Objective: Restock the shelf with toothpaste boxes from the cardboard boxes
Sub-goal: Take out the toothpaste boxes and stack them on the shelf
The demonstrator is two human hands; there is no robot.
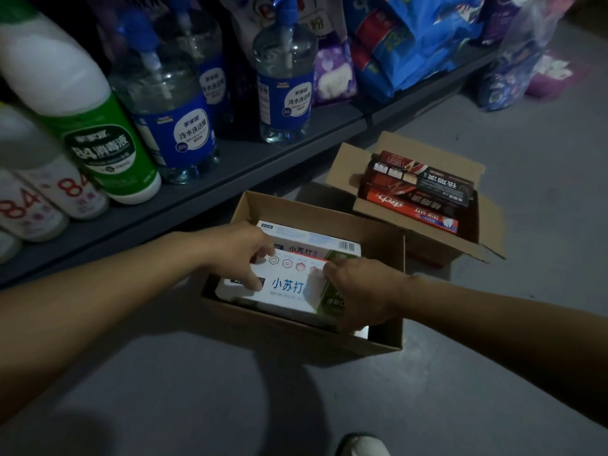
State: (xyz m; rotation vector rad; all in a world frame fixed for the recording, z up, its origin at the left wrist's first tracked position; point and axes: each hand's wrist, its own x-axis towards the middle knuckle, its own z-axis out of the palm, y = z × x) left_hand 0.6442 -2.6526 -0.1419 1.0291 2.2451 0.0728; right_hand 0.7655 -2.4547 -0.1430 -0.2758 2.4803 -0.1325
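Here both hands are on the white toothpaste box [283, 284] at the top of the nearer cardboard box [316, 337] on the floor: the left hand [237, 255] pinches its left end, the right hand [358, 291] curls round the right, though dim light blurs the fingers. Next, lift it clear and carry it to the shelf [204, 192].

Both hands [241, 250] [358, 292] on toothpaste box [286, 286]

white toothpaste box [283, 286] with blue lettering and a green end; brown cardboard box [316, 337]; red and black toothpaste boxes [418, 189]; blue-labelled clear bottles [177, 126]; green-and-white bottle [98, 139]; grey floor [197, 390].
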